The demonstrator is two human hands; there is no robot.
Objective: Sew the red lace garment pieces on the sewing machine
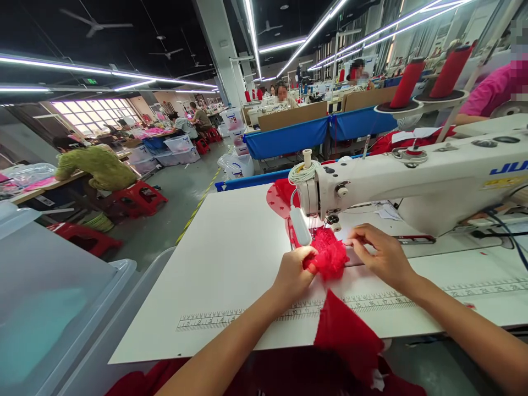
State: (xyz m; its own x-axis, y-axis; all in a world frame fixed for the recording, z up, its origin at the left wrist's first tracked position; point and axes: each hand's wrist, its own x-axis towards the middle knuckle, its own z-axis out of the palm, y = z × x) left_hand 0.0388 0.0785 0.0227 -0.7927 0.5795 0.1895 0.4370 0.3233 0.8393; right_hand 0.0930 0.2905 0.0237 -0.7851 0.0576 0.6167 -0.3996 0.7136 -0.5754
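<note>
A bunched red lace fabric [330, 256] lies on the white table in front of the sewing machine [371, 179], partly under its needle area. My left hand [295, 272] is closed on the left side of this fabric, thumb and fingers pinching it. At the fabric's right edge, my right hand [377, 253] has its fingertips pressed together; whether they grip the edge or a thread is too small to tell. A plain red cloth piece [348, 335] hangs over the table's front edge. Sheer red fabric [282, 198] spreads behind the machine head.
A printed ruler [247, 314] runs along the table [198, 275] near its front edge. Two red thread cones [407, 82] stand above the machine. To the left is a clear plastic bin [82, 297]. Co-workers sit farther back, one in a green top [93, 168].
</note>
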